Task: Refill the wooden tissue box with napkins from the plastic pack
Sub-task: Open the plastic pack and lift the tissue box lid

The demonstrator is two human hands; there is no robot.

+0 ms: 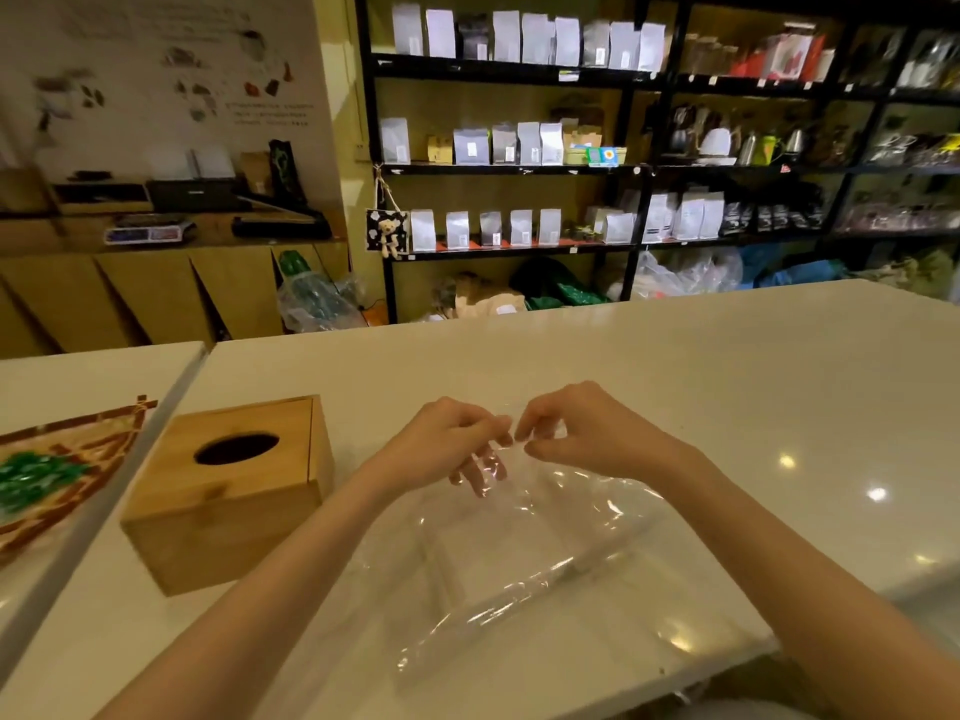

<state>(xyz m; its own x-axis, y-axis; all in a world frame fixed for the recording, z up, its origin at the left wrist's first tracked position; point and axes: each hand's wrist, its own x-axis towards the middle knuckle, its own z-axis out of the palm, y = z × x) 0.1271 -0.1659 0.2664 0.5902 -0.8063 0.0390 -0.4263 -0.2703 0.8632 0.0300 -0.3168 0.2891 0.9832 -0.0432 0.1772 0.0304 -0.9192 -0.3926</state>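
On the white counter (649,366), near its front edge, lies the clear plastic pack (519,563), crinkled and glossy, its far end lifted where both hands meet. Left hand (457,439) and right hand (582,426) are close together, almost touching, each pinching the top edge of the pack between thumb and fingertips; the grips are narrow and closed on the film. Some left fingers (485,472) show through the plastic, so they sit behind or inside the film; which, I cannot tell. Whether napkins are inside the pack cannot be made out, since the film is transparent and the white counter shows through. Left of the hands, well apart from the pack, stands the wooden box (228,491), upright, lid on, its dark oval slot (236,449) facing up. Further left, on a second counter across a narrow gap, lies a woven tray (67,459) holding something green. Behind the counter rise black shelves (639,168) stocked with pale pouches, with bags on the floor beneath them. At far left a wooden cabinet carries a scale (148,232) and dark boxes.
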